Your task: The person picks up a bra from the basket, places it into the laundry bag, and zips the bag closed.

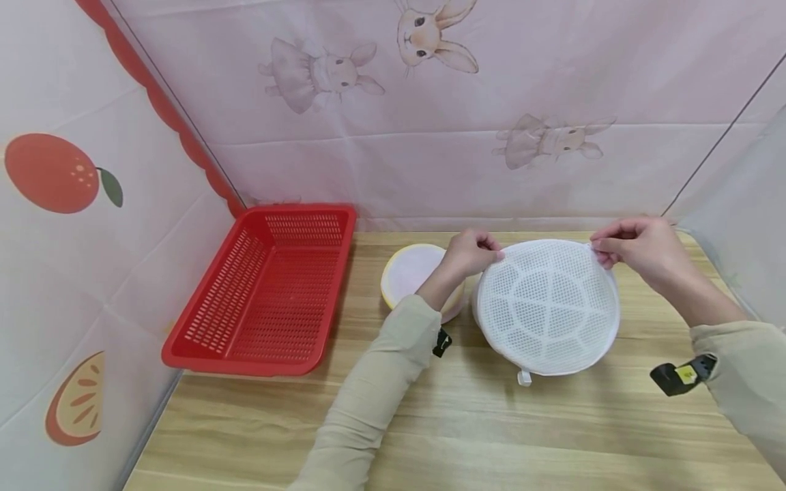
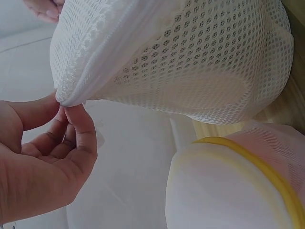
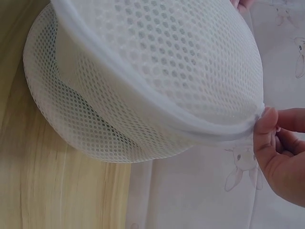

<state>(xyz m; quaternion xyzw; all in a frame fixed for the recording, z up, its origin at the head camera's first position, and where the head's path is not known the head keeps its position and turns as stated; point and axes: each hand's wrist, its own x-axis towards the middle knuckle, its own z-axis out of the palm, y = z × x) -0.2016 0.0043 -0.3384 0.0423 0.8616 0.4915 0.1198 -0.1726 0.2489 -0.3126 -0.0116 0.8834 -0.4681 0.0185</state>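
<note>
A round white mesh laundry bag [image 1: 548, 307] stands on the wooden table, its flat top tilted toward the head camera. At the upper left of its rim, my left hand [image 1: 471, 252] pinches the piped edge between thumb and forefinger. My right hand [image 1: 641, 249] pinches the same rim at the upper right. In the left wrist view the bag's mesh side [image 2: 224, 62] hangs down from the held edge. From the right wrist, the rounded lower part [image 3: 90, 124] shows resting by the wood. A small white tab [image 1: 524, 378] sticks out at the near edge.
Left of the bag sits a smaller round mesh bag with yellow trim [image 1: 414, 273], partly behind my left forearm. A red plastic basket [image 1: 334, 320] with slotted walls stands at the table's left. Printed fabric walls [image 1: 430, 170] rise behind the table and on both sides.
</note>
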